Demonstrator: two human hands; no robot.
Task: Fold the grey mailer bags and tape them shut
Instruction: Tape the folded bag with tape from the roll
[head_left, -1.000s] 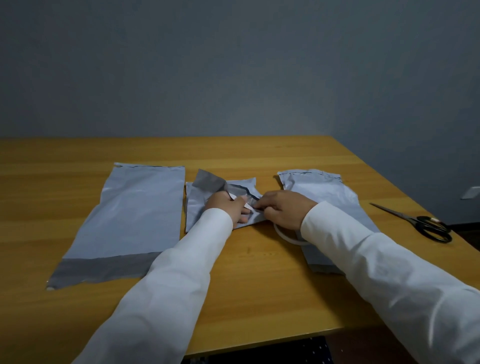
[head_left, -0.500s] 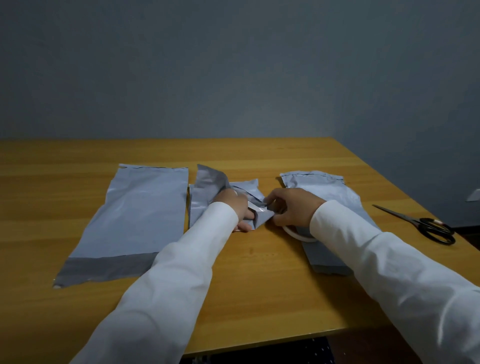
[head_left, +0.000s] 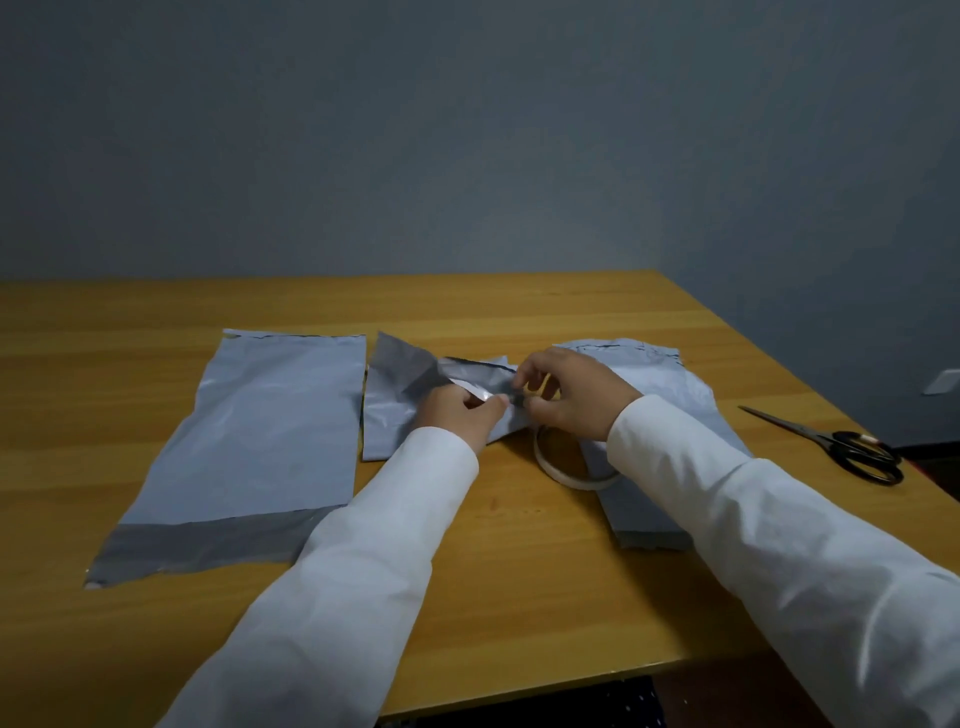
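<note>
Taping step on middle mailer bag, folded, lying mid-surface. Left hand grip pinches tape piece on fold; right hand grip pinches its other end. Next: press tape flat.

Light: dim, cool, flat
Glare: faint sheen on flat mailer bag at 9 o'clock
Edges: desk bows, wide-angle
Focus: soft throughout

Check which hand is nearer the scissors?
Right. The right hand works at the folded mailer bag, with bare table between it and the scissors off to its right. The left hand lies farther left.
</note>
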